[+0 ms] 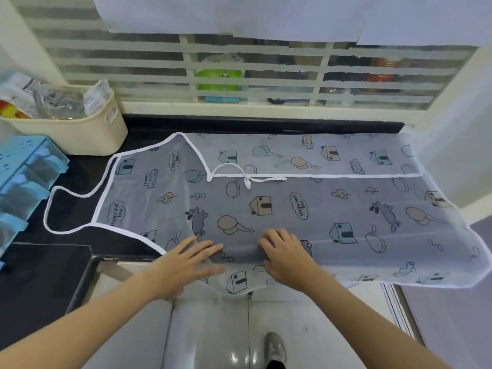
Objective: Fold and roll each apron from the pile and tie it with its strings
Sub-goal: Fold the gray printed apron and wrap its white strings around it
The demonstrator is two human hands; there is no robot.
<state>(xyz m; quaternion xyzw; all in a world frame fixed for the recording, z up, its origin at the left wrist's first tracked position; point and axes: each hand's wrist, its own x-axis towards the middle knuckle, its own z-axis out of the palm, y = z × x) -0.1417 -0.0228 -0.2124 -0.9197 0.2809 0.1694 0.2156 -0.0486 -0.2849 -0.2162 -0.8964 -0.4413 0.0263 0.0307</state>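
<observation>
A see-through apron point(266, 206) with little houses, cars and leaves printed on it lies spread across the dark table point(80, 171). Its far long side is folded over toward the middle, and its near side hangs off the table's front edge. A white tie string point(246, 177) lies in a loose loop on the fold line. The white neck loop point(53, 209) sticks out to the left.

The left hand point(186, 259) lies flat on the apron near the front edge, its fingers point(210, 249) straight and spread, holding nothing. The right hand point(285, 254) is just beside it, with its fingers point(274, 235) bent and pressing a ridge of apron cloth; I cannot tell if they pinch it.

A cream basket point(87, 131) and a blue organizer point(29, 169) sit at the left. A shoe point(274, 347) shows on the shiny floor below.
</observation>
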